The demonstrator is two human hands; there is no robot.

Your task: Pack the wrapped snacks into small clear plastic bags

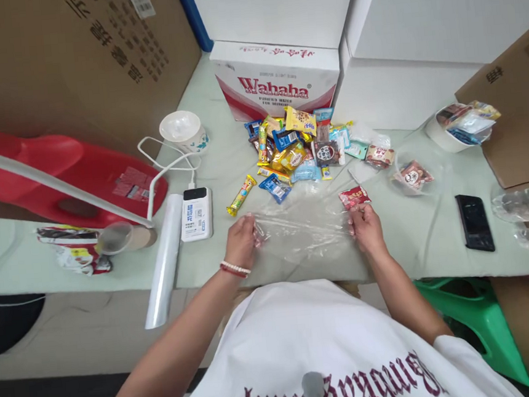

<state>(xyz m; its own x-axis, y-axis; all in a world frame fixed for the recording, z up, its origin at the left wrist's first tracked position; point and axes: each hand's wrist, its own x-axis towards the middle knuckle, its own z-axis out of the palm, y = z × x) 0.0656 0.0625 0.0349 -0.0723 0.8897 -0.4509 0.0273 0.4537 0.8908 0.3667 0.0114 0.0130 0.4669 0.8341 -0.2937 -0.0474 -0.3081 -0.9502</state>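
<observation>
A sheet of clear plastic film (302, 229) is stretched between my two hands, low over the near part of the table. My left hand (242, 242) pinches its left edge, and my right hand (365, 225) grips the right edge. Just beyond the right fingers lies a small red snack packet (355, 197). A yellow wrapped snack stick (241, 195) rests past my left hand, with a blue snack packet (275, 188) near it. Behind the film is a heap of mixed wrapped snacks (291, 156).
A film roll (164, 263), white power bank (196, 214) and paper cup (183, 131) are on the left, near a red jug (58, 173). At right are a plastic cup (417, 174), snack-filled bowl (449, 139), phone (474, 222) and bottles (519, 206). A Wahaha box (277, 80) stands behind.
</observation>
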